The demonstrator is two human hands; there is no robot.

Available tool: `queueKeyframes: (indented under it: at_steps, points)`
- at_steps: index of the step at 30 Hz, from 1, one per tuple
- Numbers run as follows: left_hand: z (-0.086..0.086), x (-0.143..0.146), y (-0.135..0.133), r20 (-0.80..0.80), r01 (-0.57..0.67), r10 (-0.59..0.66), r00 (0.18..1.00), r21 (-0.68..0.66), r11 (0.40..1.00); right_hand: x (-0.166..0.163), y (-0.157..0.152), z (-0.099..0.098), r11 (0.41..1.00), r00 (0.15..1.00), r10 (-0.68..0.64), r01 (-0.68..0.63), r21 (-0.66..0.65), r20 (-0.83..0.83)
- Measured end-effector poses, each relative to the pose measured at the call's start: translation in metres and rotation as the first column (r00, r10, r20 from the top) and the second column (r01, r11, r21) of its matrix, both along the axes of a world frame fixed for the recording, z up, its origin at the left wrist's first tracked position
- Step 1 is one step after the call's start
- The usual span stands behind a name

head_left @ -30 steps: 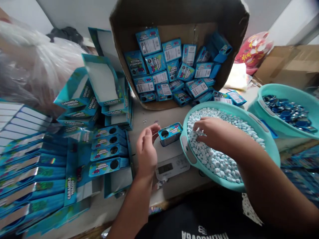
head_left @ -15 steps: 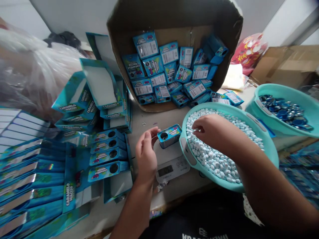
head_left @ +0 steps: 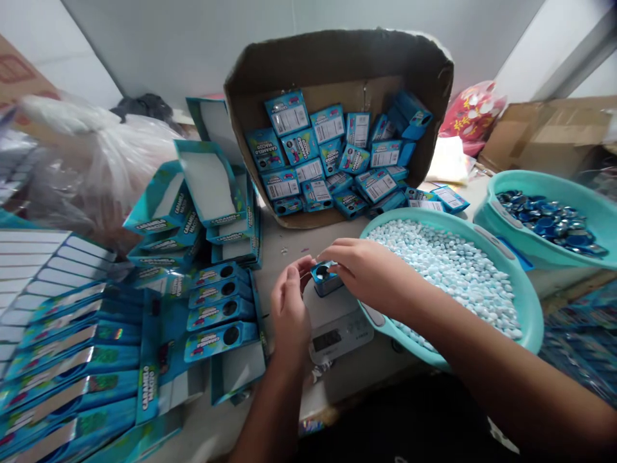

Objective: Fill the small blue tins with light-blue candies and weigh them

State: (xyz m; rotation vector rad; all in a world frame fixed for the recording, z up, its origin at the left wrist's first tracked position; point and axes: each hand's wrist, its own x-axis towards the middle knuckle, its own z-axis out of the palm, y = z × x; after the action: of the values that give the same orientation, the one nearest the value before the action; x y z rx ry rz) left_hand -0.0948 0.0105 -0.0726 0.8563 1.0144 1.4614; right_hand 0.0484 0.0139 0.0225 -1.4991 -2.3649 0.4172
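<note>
I have my right hand (head_left: 362,269) over the blue candy box (head_left: 326,285) on the digital scale (head_left: 349,334), left of the turquoise basin (head_left: 534,315) of white candies (head_left: 457,273); whether its grip pinches anything, I can't tell. My left grip (head_left: 292,307) curves open at the box's left end.

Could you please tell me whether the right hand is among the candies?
No, the right hand is at the small blue box.

The right hand's fingers (head_left: 341,252) hide the three-o'clock end of the small box (head_left: 328,286). The scale display (head_left: 330,339) is too blurred to read. At three o'clock, the frame crops a teal bowl (head_left: 595,196).
</note>
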Motion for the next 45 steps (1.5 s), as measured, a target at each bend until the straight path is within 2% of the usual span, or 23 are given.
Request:
queueKeyframes:
  at_steps: [3, 5, 9, 11, 13, 15, 17, 20, 23, 26, 28, 30, 32, 34, 36, 39, 45]
  points:
    - [-0.001, 0.001, 0.001, 0.002, -0.015, 0.015, 1.0, -0.02, 1.0, 0.012, -0.002, 0.009, 0.998, 0.998, -0.053, 0.052, 0.029, 0.038]
    - [-0.002, 0.001, 0.001, 0.006, -0.02, 0.02, 1.0, -0.026, 0.999, 0.024, -0.004, 0.014, 0.991, 0.984, -0.13, 0.127, 0.028, 0.122]
    - [-0.004, 0.001, 0.001, -0.015, -0.018, 0.017, 1.0, -0.017, 1.0, 0.045, -0.004, 0.016, 0.971, 0.934, -0.19, 0.224, -0.082, 0.303]
    - [-0.004, 0.0, 0.0, -0.083, -0.008, 0.008, 0.996, 0.002, 1.0, 0.046, -0.004, 0.015, 0.974, 0.94, -0.157, 0.198, -0.111, 0.301]
    - [-0.004, -0.002, -0.001, -0.255, 0.037, -0.012, 0.967, 0.092, 0.995, 0.04, -0.005, 0.013, 0.986, 0.961, -0.104, 0.132, -0.098, 0.255]
    - [-0.002, -0.003, -0.002, -0.475, 0.126, 0.002, 0.88, 0.238, 0.963, 0.03, -0.005, 0.009, 0.997, 0.973, -0.018, 0.035, -0.067, 0.229]
    - [-0.001, -0.003, -0.003, -0.614, 0.214, 0.046, 0.788, 0.343, 0.915, 0.022, -0.005, 0.004, 0.997, 0.965, 0.067, -0.057, -0.047, 0.252]
    - [-0.002, -0.004, -0.004, -0.649, 0.235, 0.063, 0.758, 0.362, 0.902, 0.015, -0.007, -0.002, 0.993, 0.95, 0.116, -0.116, -0.018, 0.291]
    - [-0.004, -0.004, -0.004, -0.63, 0.2, 0.053, 0.775, 0.325, 0.924, 0.02, -0.008, 0.0, 0.99, 0.97, 0.135, -0.141, 0.014, 0.204]
    - [-0.003, -0.004, -0.003, -0.599, 0.177, 0.04, 0.8, 0.298, 0.938, 0.034, -0.005, 0.008, 0.997, 0.988, 0.025, -0.036, 0.068, 0.154]
    - [-0.001, -0.005, -0.003, -0.612, 0.221, 0.017, 0.79, 0.31, 0.925, 0.042, -0.003, 0.012, 0.996, 0.982, -0.058, 0.045, 0.079, 0.177]
    - [-0.001, -0.006, -0.002, -0.672, 0.294, 0.005, 0.74, 0.33, 0.897, 0.045, -0.003, 0.013, 0.997, 0.974, -0.07, 0.061, 0.049, 0.215]
    - [-0.001, -0.008, -0.002, -0.763, 0.35, 0.04, 0.645, 0.341, 0.873, 0.046, -0.003, 0.01, 0.998, 0.96, -0.061, 0.059, 0.015, 0.273]
    - [-0.002, -0.01, -0.001, -0.818, 0.359, 0.111, 0.564, 0.364, 0.86, 0.048, -0.004, 0.006, 0.996, 0.93, -0.087, 0.094, -0.004, 0.356]
    - [-0.002, -0.013, -0.001, -0.827, 0.341, 0.174, 0.535, 0.399, 0.851, 0.053, -0.005, 0.003, 0.989, 0.901, -0.116, 0.144, -0.036, 0.418]
    - [0.001, -0.014, -0.002, -0.799, 0.284, 0.2, 0.567, 0.418, 0.863, 0.061, -0.005, 0.001, 0.976, 0.898, -0.123, 0.186, -0.112, 0.422]
    - [0.003, -0.009, -0.003, -0.687, 0.163, 0.185, 0.703, 0.409, 0.898, 0.059, -0.008, -0.002, 0.957, 0.897, -0.144, 0.233, -0.171, 0.417]
